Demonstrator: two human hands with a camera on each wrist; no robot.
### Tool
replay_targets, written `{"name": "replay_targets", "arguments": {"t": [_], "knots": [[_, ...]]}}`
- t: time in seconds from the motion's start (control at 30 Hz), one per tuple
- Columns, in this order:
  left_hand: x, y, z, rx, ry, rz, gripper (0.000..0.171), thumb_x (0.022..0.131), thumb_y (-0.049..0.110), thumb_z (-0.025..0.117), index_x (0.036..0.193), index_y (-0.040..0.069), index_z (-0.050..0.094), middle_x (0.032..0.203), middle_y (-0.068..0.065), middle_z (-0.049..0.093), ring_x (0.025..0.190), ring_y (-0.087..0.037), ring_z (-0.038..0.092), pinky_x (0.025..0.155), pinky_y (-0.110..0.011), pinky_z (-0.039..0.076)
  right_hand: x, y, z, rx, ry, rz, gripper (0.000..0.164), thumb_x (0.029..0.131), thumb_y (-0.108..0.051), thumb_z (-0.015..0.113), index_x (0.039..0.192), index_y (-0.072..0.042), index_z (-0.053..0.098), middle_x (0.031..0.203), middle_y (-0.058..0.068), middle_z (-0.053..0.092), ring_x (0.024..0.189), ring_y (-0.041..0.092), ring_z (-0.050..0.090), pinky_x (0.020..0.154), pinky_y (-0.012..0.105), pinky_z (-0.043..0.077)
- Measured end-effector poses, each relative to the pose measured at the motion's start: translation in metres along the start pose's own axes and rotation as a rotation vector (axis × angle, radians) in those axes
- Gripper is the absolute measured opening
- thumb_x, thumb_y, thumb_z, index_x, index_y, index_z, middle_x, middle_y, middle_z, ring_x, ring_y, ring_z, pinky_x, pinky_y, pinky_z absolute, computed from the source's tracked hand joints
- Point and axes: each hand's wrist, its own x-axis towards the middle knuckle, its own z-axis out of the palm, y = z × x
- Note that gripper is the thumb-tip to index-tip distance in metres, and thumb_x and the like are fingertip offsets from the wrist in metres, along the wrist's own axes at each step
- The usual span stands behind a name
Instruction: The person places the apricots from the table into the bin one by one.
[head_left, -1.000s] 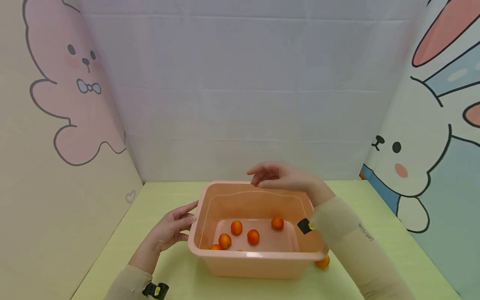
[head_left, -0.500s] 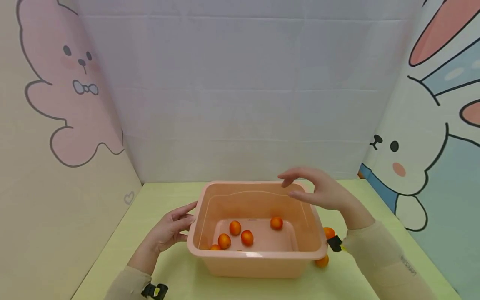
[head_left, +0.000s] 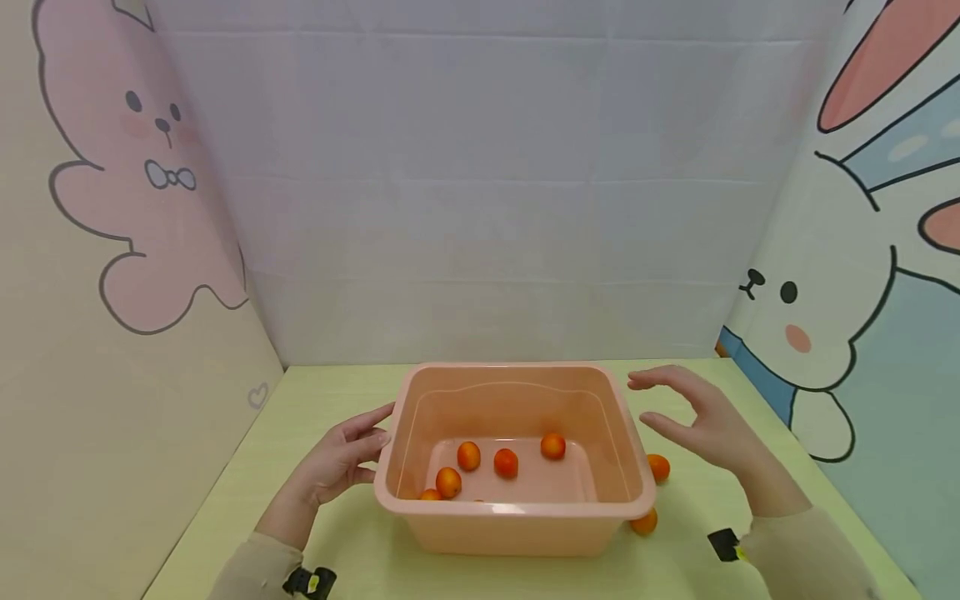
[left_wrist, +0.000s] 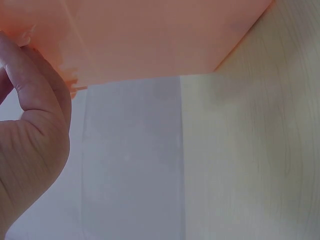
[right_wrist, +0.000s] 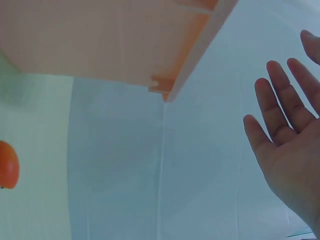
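Note:
A peach-coloured plastic basin (head_left: 517, 529) stands on the table, with several small orange-red round fruits, one of them a fruit (head_left: 506, 463) near the middle, on its floor. My left hand (head_left: 347, 457) is at the basin's left side, fingertips touching the rim from outside; the left wrist view has the hand (left_wrist: 37, 125) against the outer wall. To the right of the basin, my right hand (head_left: 708, 421) hovers with nothing in it, fingers and thumb spread apart. Below it, two more fruits lie by the basin's right wall, a farther fruit (head_left: 659, 468) and a nearer fruit (head_left: 643, 522), partly hidden.
Yellowish wood-grain table (head_left: 337, 550) surrounds the basin. A pale cloth wall (head_left: 480, 200) closes the back, and side panels carry a pink bear drawing (head_left: 150, 217) on the left and a white rabbit drawing (head_left: 825, 300) on the right.
My right hand has moved from over the basin's back rim rightward and down, past its right side, uncovering a fruit there. The middle fruit has rolled slightly left and back. The left hand stays put.

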Motion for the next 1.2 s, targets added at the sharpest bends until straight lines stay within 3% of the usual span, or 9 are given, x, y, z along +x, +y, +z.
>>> {"name": "replay_targets", "arguments": {"t": [0.23, 0.5, 0.77, 0.87, 1.03, 1.2], "knots": [[0.0, 0.001, 0.0, 0.007, 0.011, -0.009, 0.06, 0.101, 0.011, 0.057, 0.154, 0.003, 0.029, 0.104, -0.006, 0.066, 0.084, -0.017, 0.067, 0.07, -0.033, 0.061, -0.034, 0.016, 0.001, -0.039, 0.064, 0.073, 0.06, 0.076, 0.01, 0.078, 0.132, -0.004, 0.06, 0.127, -0.001, 0.061, 0.121, 0.0, 0.047, 0.099, 0.007, 0.033], [0.001, -0.002, -0.001, 0.013, -0.001, -0.002, 0.059, 0.102, 0.01, 0.055, 0.154, 0.003, 0.028, 0.106, -0.006, 0.067, 0.085, -0.017, 0.067, 0.07, -0.033, 0.06, -0.069, 0.033, 0.007, -0.039, 0.03, 0.203, 0.065, 0.079, 0.001, 0.08, 0.138, -0.004, 0.054, 0.134, -0.007, 0.055, 0.122, -0.007, 0.041, 0.097, 0.003, 0.03], [0.001, -0.004, -0.004, 0.013, -0.007, 0.006, 0.058, 0.102, 0.01, 0.055, 0.154, 0.005, 0.03, 0.106, -0.006, 0.067, 0.087, -0.017, 0.068, 0.07, -0.034, 0.06, -0.1, 0.048, 0.025, 0.038, -0.071, 0.235, 0.066, 0.079, -0.003, 0.082, 0.139, -0.007, 0.053, 0.132, 0.008, 0.057, 0.12, -0.007, 0.044, 0.097, 0.004, 0.033], [0.001, -0.004, -0.004, 0.014, 0.0, -0.001, 0.059, 0.102, 0.01, 0.055, 0.155, 0.005, 0.03, 0.106, -0.005, 0.067, 0.087, -0.017, 0.068, 0.07, -0.034, 0.06, -0.108, 0.054, 0.031, 0.079, -0.119, 0.236, 0.065, 0.08, -0.004, 0.082, 0.138, -0.006, 0.054, 0.13, 0.008, 0.058, 0.118, -0.003, 0.048, 0.096, 0.008, 0.037], [0.0, -0.003, -0.003, 0.005, -0.008, 0.006, 0.058, 0.102, 0.009, 0.054, 0.154, 0.004, 0.029, 0.106, -0.006, 0.067, 0.086, -0.017, 0.068, 0.069, -0.032, 0.06, -0.119, 0.065, 0.04, 0.147, -0.213, 0.255, 0.062, 0.082, -0.009, 0.081, 0.138, -0.008, 0.054, 0.129, -0.007, 0.058, 0.113, 0.006, 0.055, 0.094, 0.017, 0.045], [0.0, -0.002, -0.003, 0.01, 0.004, -0.004, 0.059, 0.102, 0.01, 0.056, 0.154, 0.004, 0.029, 0.105, -0.006, 0.067, 0.086, -0.017, 0.068, 0.07, -0.033, 0.06, -0.126, 0.072, 0.044, 0.276, -0.337, 0.36, 0.059, 0.088, -0.015, 0.076, 0.14, -0.004, 0.05, 0.135, -0.023, 0.05, 0.116, -0.003, 0.051, 0.094, 0.02, 0.048]]}}
